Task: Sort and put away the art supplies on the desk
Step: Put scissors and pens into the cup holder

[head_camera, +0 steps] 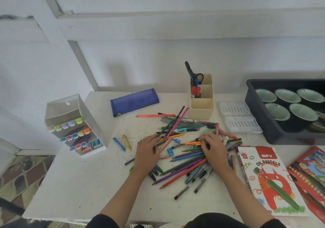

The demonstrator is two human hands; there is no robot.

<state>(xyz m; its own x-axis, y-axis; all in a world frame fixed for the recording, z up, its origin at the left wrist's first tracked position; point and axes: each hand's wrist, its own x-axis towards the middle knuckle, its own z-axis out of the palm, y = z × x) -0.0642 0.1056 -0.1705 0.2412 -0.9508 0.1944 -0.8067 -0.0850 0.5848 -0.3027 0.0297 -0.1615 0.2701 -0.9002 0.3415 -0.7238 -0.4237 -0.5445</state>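
L hand (146, 154) rests flat, fingers straight, on pencil pile (184, 164) on tabletop (88, 183). R hand (215, 148) fingers bent over pencils; can't tell if gripping.

Dark tub (258, 120) holding green-lined bowls (287, 96), white panelled wall (175, 51), patterned floor tiles (21, 175) lower left.

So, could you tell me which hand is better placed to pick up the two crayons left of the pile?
Left. The left hand rests at the left edge of the pencil pile, beside the blue crayon and yellow crayon; the right hand sits across it.
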